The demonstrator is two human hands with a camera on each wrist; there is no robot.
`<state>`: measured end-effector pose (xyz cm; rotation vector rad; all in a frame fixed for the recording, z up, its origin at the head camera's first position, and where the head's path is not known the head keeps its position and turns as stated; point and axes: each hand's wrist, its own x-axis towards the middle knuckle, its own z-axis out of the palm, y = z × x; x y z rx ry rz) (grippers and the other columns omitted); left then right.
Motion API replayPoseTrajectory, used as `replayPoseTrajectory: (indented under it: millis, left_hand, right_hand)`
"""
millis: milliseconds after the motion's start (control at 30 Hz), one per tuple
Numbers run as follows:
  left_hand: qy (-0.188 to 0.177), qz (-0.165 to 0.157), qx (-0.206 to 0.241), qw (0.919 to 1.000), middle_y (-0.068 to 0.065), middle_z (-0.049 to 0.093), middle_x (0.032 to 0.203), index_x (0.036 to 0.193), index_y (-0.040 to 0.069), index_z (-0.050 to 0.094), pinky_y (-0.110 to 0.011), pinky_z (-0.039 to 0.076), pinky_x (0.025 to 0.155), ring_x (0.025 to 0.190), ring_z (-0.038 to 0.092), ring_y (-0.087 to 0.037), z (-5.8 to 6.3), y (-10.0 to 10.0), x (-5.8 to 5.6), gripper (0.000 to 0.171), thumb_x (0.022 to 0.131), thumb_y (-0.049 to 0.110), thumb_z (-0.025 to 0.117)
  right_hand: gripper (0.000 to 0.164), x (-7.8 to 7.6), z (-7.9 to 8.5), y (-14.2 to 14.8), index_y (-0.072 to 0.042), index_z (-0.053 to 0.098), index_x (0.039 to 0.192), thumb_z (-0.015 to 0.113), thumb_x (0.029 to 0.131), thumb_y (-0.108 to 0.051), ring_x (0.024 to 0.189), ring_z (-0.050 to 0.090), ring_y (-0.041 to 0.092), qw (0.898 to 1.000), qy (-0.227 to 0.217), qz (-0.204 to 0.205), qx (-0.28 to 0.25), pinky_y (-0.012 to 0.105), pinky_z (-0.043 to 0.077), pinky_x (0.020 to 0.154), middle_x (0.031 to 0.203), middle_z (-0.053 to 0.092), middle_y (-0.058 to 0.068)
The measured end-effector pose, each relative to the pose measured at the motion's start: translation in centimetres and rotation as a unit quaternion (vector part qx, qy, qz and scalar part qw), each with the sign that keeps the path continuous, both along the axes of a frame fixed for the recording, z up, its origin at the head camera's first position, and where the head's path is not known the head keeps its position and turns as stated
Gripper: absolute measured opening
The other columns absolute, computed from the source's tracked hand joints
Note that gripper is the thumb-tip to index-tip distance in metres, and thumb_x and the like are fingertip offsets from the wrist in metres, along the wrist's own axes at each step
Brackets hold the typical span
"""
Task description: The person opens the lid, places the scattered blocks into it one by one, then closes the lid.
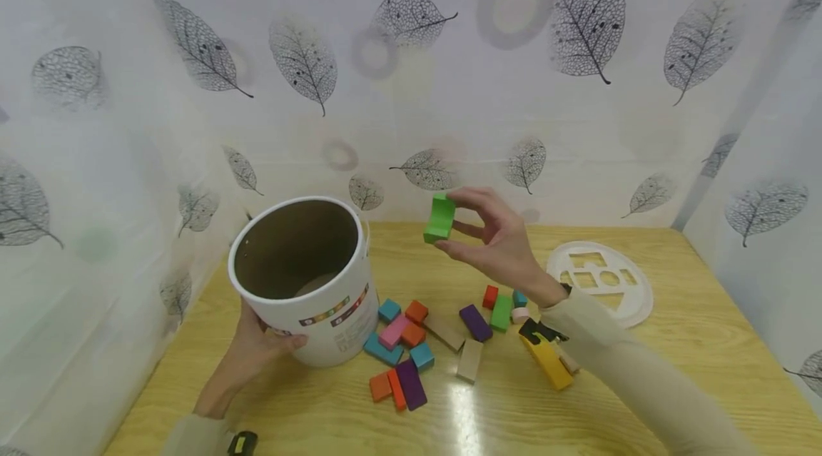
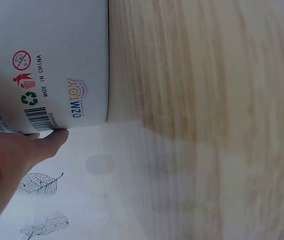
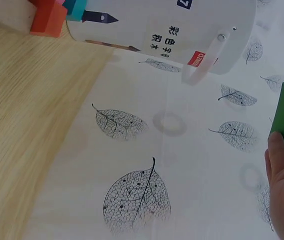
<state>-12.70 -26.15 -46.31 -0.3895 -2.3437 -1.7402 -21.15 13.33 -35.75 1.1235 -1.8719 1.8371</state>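
Observation:
A white toy bucket (image 1: 289,310) stands at the left of the table, its mouth turned partly toward the head camera. My left hand (image 1: 257,342) holds its lower left side, thumb across the front and the other fingers partly hidden. The bucket's printed wall (image 2: 57,30) fills the upper left of the left wrist view. Above the table, my right hand (image 1: 497,238) pinches a green block with a curved hollow (image 1: 440,217) between thumb and fingertips. That block is cut off by the right edge of the right wrist view.
Several coloured blocks lie right of the bucket, among them a pink block (image 1: 393,332) and a purple block (image 1: 411,384). Under the right forearm is a yellow block (image 1: 546,363). A white round lid with shaped cutouts (image 1: 642,299) lies at the right. A leaf-print curtain (image 1: 411,106) hangs behind.

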Motion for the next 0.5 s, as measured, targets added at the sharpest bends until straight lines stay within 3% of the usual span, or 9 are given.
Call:
replayPoseTrajectory:
  millis: [200, 500]
  left_hand:
    - [0.005, -0.008, 0.007, 0.9999, -0.025, 0.044, 0.143, 0.158, 0.004, 0.015, -0.008, 0.042, 0.105, 0.127, 0.054, -0.013, 0.2, -0.1, -0.2, 0.116, 0.064, -0.017, 0.081]
    - [0.005, -0.014, -0.010, 0.9998, -0.020, 0.047, 0.142, 0.158, 0.005, 0.017, -0.008, 0.042, 0.105, 0.126, 0.053, -0.007, -0.1, 0.0, -0.1, 0.113, 0.066, -0.014, 0.081]
  right_hand:
    - [0.065, -0.8, 0.9, -3.4, 0.013, 0.055, 0.133, 0.078, 0.073, 0.021, 0.125, 0.059, 0.014, 0.999, 0.025, 0.026, 0.007, 0.038, 0.060, 0.097, 0.133, 0.052, 0.026]
    - [0.063, -1.3, 2.6, -8.4, 0.011, 0.058, 0.132, 0.083, 0.074, 0.013, 0.121, 0.061, 0.035, 0.996, 0.060, 0.066, 0.021, 0.035, 0.061, 0.096, 0.133, 0.053, 0.024]
